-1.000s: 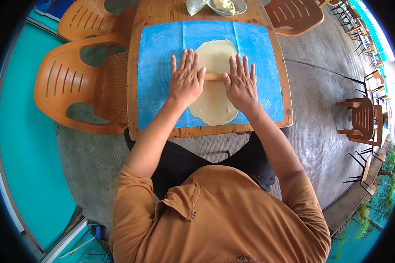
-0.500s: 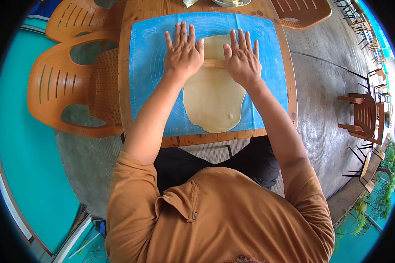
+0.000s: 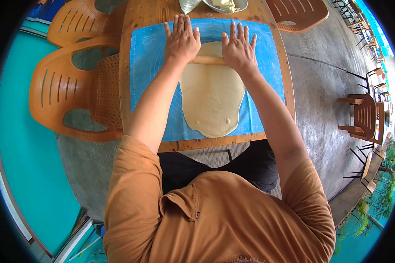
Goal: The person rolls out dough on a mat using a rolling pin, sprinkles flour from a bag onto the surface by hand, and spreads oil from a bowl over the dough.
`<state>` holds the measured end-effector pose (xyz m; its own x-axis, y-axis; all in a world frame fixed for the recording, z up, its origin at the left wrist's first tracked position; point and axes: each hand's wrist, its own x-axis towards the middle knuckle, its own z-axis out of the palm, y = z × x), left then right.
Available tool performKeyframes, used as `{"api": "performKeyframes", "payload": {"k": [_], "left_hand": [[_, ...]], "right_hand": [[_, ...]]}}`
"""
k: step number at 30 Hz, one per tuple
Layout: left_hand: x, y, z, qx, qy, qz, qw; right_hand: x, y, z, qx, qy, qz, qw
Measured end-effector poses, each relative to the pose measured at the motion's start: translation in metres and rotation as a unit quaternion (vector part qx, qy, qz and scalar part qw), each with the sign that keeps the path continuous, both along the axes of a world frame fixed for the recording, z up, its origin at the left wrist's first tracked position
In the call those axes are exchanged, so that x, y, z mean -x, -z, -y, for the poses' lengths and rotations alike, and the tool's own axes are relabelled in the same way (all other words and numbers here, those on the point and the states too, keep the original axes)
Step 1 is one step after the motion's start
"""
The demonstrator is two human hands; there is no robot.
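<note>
A wooden rolling pin (image 3: 208, 60) lies crosswise on a flattened sheet of pale dough (image 3: 211, 96). Its middle shows between my hands; its ends are hidden under them. My left hand (image 3: 181, 44) rests palm down over the left end, fingers stretched forward. On the right end lies my right hand (image 3: 240, 49), also flat with fingers extended. The dough spreads toward me on a blue printed mat (image 3: 267, 96), with a few small bubbles near its front edge.
The mat covers much of a wooden table (image 3: 289, 94). At the far edge stand a plastic bag (image 3: 189, 5) and a bowl (image 3: 239, 7) holding something pale yellow. Orange plastic chairs (image 3: 61, 90) flank the left side; a brown chair (image 3: 300, 15) stands at the far right.
Both hands have moved slightly forward along the dough with the rolling pin. The view has shifted a little, so more of the bag and bowl shows at the top.
</note>
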<state>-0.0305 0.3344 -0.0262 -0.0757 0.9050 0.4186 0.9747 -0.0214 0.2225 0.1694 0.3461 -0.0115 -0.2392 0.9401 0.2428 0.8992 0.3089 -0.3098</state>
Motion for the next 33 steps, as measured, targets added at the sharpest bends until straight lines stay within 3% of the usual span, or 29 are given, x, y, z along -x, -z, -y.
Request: {"api": "performKeyframes", "payload": {"k": [10,16,18,21,25,27,33], "left_hand": [[0.005,-0.013,-0.036,-0.162,-0.016,-0.040,0.986],[0.006,-0.036,-0.026,-0.233,0.065,0.013,0.970],[0.007,-0.043,-0.008,-0.124,0.044,0.043,0.990],[0.001,-0.024,0.018,-0.068,0.028,0.001,0.997],[-0.006,0.000,0.025,0.055,0.012,0.003,0.998],[-0.003,0.004,0.015,0.074,0.005,-0.006,0.997],[0.003,0.009,-0.028,0.050,-0.018,-0.007,0.999]], "right_hand": [[0.009,0.003,-0.031,-0.043,0.059,-0.032,0.997],[0.007,-0.012,-0.026,-0.085,0.038,-0.040,0.995],[0.002,-0.019,-0.021,-0.081,0.032,-0.047,0.995],[-0.003,-0.020,0.008,-0.029,0.013,-0.050,0.998],[-0.007,0.001,0.019,0.034,-0.032,0.036,0.998],[-0.002,0.008,0.007,-0.032,-0.024,0.021,0.999],[0.008,0.006,-0.036,0.008,-0.008,-0.004,1.000]]}}
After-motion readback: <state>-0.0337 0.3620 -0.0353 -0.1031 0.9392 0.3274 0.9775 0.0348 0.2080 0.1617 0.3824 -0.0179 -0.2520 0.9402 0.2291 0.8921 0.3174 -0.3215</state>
